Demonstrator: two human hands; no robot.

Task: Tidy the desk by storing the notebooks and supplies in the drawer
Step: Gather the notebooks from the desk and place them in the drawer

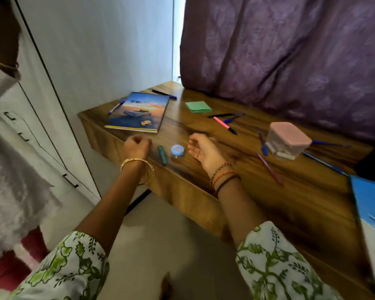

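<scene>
Hovering over near tabletop edge: left hand fingers curled, holding nothing visible; right hand palm up, fingers loosely relaxed, holding nothing. Between hands: green marker, small blue round tub, both flat on wood. Right: pink-lidded box, pens around it. Farther: notebook, green sticky notes, pink pen.

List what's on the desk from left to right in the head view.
Notebook → teal marker → round blue tin → green sticky notes → pink highlighter → pink-lidded box → blue book.
</scene>
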